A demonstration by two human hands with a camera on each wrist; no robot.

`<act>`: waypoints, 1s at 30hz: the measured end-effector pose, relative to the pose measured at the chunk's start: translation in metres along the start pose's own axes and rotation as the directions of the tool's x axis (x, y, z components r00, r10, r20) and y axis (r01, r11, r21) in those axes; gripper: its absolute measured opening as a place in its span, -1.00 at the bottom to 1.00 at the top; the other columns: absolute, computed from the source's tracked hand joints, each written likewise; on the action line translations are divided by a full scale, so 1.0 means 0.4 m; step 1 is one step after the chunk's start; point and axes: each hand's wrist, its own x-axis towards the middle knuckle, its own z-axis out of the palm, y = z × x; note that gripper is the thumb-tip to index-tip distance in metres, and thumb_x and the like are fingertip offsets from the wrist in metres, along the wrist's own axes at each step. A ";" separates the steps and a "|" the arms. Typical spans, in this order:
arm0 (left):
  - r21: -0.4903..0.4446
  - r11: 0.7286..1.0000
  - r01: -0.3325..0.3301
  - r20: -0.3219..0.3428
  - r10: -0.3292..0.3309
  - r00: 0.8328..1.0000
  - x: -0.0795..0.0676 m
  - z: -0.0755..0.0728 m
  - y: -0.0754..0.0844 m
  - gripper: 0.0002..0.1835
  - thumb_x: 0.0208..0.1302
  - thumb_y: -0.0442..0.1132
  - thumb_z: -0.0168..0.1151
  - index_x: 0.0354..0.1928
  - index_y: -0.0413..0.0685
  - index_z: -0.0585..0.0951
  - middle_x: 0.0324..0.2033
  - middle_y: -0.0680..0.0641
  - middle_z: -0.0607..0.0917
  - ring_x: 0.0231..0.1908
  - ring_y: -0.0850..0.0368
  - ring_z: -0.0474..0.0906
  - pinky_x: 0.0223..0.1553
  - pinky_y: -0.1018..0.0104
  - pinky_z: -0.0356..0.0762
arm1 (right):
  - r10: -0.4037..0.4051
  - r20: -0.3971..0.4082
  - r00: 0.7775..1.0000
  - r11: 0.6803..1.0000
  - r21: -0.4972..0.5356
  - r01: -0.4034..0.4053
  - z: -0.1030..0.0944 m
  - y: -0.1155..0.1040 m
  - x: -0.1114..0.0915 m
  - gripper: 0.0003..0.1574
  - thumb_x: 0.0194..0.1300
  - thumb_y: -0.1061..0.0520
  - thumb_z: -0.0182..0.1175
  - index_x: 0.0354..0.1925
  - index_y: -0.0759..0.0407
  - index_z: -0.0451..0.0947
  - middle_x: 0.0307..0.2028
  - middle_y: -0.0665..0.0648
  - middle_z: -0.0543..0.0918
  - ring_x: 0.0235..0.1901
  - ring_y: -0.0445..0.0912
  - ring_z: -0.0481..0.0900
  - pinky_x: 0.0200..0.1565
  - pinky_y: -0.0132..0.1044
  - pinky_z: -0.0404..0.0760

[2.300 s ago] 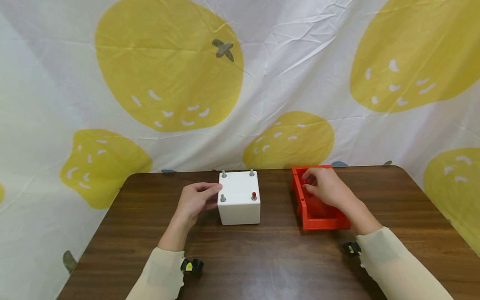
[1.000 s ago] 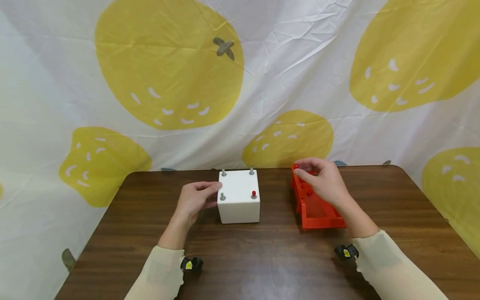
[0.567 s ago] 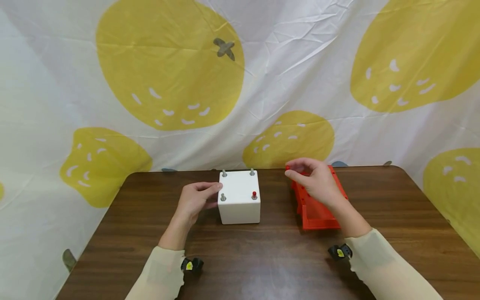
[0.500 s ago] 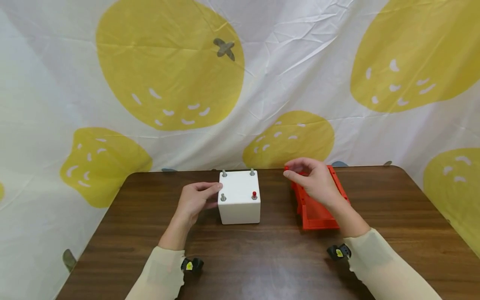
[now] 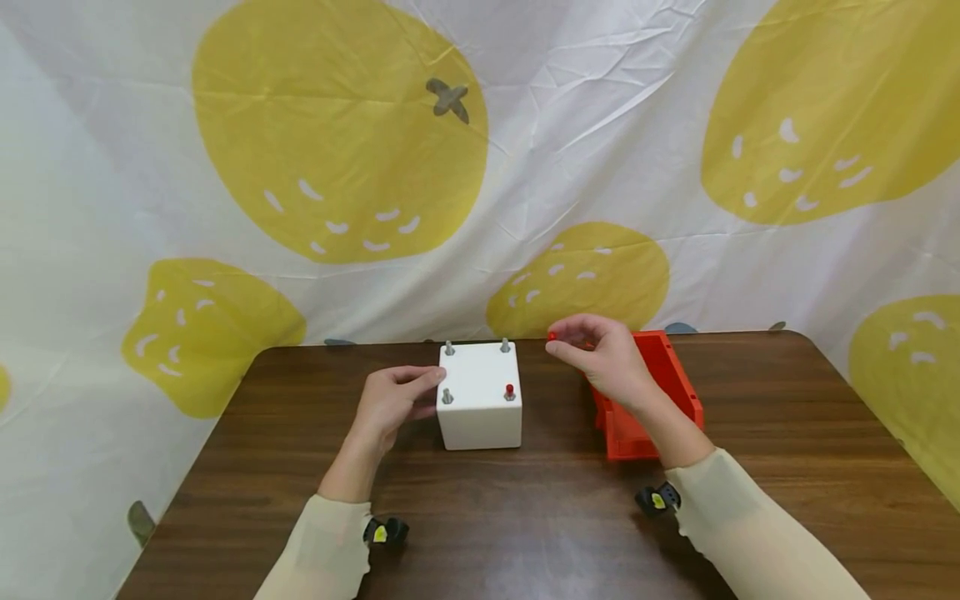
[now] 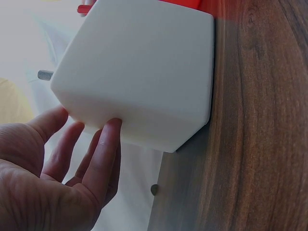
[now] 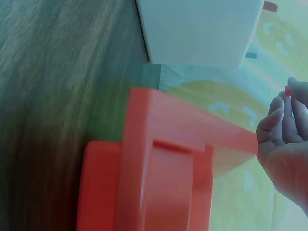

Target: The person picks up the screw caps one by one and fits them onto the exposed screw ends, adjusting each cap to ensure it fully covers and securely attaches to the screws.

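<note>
A white block stands on the table with a metal bolt at each top corner. A red cap covers the front right bolt; the other bolts are bare. My left hand rests against the block's left side, thumb at the top edge; in the left wrist view its fingertips touch that side without wrapping round it. My right hand pinches a small red cap between thumb and fingertips, in the air right of the block. The cap also shows in the right wrist view, partly hidden by fingers.
A red open bin sits on the table to the right, partly hidden under my right forearm. The brown wooden table ends at a white cloth with yellow fruit prints. Black cameras are strapped to both wrists.
My right hand has come up out of the red bin with a small red cap and moved left toward the white block. The left hand and block have stayed in place.
</note>
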 end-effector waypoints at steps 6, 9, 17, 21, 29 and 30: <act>0.005 1.000 -0.003 -0.001 0.003 1.000 0.000 0.000 -0.002 -0.64 0.35 -0.17 0.54 0.05 -0.28 0.78 0.04 -0.21 0.77 -0.13 -0.01 0.76 -0.13 0.14 0.82 | -0.002 0.013 1.000 0.999 0.045 0.001 0.020 0.004 0.016 -0.65 0.38 0.13 0.49 0.04 0.28 0.74 -0.12 0.20 0.80 -0.16 0.03 0.71 -0.13 -0.37 0.72; 0.003 1.000 -0.005 -0.002 0.005 1.000 0.002 -0.001 -0.003 -0.64 0.35 -0.17 0.54 0.05 -0.28 0.78 0.04 -0.22 0.77 -0.13 -0.01 0.76 -0.12 0.12 0.82 | -0.001 0.019 1.000 0.997 0.071 -0.001 0.030 0.008 0.024 -0.67 0.37 0.13 0.50 0.03 0.26 0.75 -0.11 0.20 0.81 -0.14 0.06 0.72 -0.13 -0.35 0.73; 0.005 1.000 -0.002 -0.011 0.002 1.000 0.003 0.002 -0.004 -0.67 0.36 -0.18 0.53 0.02 -0.27 0.79 0.03 -0.20 0.78 -0.15 0.03 0.76 -0.15 0.14 0.83 | -0.013 0.019 1.000 0.999 0.036 0.013 0.056 0.013 0.042 -0.64 0.38 0.14 0.49 0.05 0.30 0.75 -0.12 0.16 0.81 -0.17 0.05 0.72 -0.18 -0.33 0.74; 0.000 1.000 -0.004 -0.014 0.004 1.000 0.001 0.004 -0.004 -0.66 0.36 -0.19 0.53 0.03 -0.29 0.78 0.03 -0.21 0.77 -0.17 0.05 0.76 -0.15 0.15 0.83 | -0.025 0.013 1.000 0.999 0.025 0.025 0.069 0.015 0.049 -0.68 0.37 0.17 0.49 0.03 0.29 0.76 -0.14 0.15 0.82 -0.20 0.02 0.72 -0.20 -0.35 0.73; 0.013 1.000 -0.004 -0.017 0.005 1.000 0.000 0.002 -0.003 -0.65 0.36 -0.17 0.52 0.05 -0.28 0.78 0.03 -0.20 0.77 -0.20 0.07 0.77 -0.15 0.17 0.83 | -0.034 0.025 0.999 0.999 0.014 0.034 0.089 0.019 0.062 -0.70 0.36 0.19 0.49 0.02 0.29 0.77 -0.15 0.13 0.81 -0.21 0.01 0.69 -0.21 -0.34 0.72; 0.014 1.000 -0.005 -0.016 0.005 1.000 0.000 0.002 -0.003 -0.65 0.37 -0.17 0.52 0.05 -0.28 0.78 0.03 -0.20 0.77 -0.20 0.06 0.77 -0.15 0.17 0.83 | -0.034 0.029 0.999 0.999 0.013 0.033 0.091 0.018 0.064 -0.70 0.36 0.19 0.49 0.02 0.29 0.77 -0.15 0.13 0.81 -0.21 0.02 0.69 -0.22 -0.34 0.72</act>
